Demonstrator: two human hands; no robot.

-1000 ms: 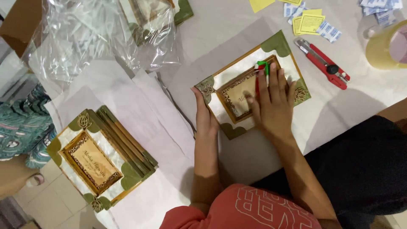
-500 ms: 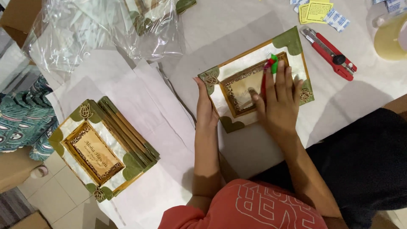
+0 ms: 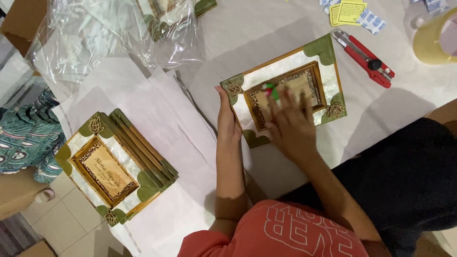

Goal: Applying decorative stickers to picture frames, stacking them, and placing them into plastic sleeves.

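Stack of green-cornered gold picture frames (image 3: 114, 166) at left table edge, crumpled clear plastic bag (image 3: 114, 33) above, left hand (image 3: 227, 119) flat against the centre frame (image 3: 285, 90), blurred right hand (image 3: 290, 126) holding a green-red marker (image 3: 270, 90) over it, red utility knife (image 3: 364, 58), yellow labels (image 3: 348, 12) top right.

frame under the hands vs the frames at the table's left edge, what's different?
The frame under the hands lies alone on the white table; the left frames form a leaning stack. The left hand steadies the single frame's edge and the blurred right hand covers part of its centre, holding a small green and red thing; the stack is untouched. The stack's top centre panel is fully visible. Both share gold borders, green corners and pearly white faces.
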